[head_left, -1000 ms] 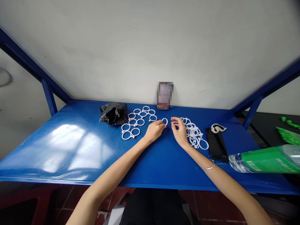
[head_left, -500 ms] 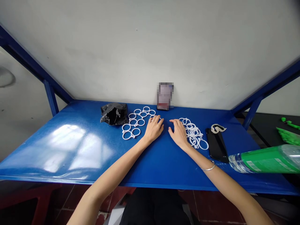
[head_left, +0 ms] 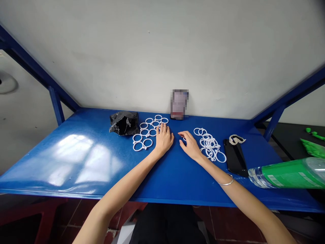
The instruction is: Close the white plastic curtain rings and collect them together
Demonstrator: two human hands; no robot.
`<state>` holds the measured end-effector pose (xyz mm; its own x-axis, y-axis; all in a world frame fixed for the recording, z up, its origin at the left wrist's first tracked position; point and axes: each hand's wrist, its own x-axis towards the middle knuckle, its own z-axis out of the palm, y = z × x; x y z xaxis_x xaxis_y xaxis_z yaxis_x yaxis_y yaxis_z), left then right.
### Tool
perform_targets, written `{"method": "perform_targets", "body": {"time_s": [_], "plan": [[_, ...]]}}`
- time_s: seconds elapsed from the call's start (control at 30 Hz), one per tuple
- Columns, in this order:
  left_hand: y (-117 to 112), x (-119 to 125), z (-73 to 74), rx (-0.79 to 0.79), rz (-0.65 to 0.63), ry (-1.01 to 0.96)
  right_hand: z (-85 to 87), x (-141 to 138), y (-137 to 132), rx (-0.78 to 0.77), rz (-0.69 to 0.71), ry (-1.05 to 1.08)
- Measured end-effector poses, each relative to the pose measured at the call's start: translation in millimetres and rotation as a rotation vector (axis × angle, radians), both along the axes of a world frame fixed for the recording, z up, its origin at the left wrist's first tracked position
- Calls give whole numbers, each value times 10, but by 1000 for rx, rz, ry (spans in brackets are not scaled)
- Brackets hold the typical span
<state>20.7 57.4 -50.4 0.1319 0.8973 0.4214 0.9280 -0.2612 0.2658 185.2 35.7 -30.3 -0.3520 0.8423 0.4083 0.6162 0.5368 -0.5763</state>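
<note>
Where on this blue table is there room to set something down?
Widest: the left side of the table, bordered by the black bag, the white rings and your left forearm. Another lies between it and your right forearm, along the front edge. It's crowded at right: the ring pile, black phone and bottle.

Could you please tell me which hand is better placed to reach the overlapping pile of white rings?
The right hand, I think: it is nearer the pile, though a single ring shows at its fingers; the left hand partly covers the spread rings.
</note>
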Motion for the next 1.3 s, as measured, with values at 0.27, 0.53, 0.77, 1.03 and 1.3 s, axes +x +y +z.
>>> {"method": "perform_targets", "body": {"time_s": [0.27,0.53,0.77,1.03,1.3], "plan": [[-6,-4,73,17,-116,13,-38,35,27,71,-265,-94],[25,-22,104,-37,-513,6,-155,63,87,2,-167,47],[33,-32,110,-72,-521,-17,-144,60,103,-52,-117,191],[4,-34,140,-68,-482,-100,-85,35,95,-52,-89,305],[57,-76,82,-53,-440,-275,-27,21,68,41,-110,348]]}}
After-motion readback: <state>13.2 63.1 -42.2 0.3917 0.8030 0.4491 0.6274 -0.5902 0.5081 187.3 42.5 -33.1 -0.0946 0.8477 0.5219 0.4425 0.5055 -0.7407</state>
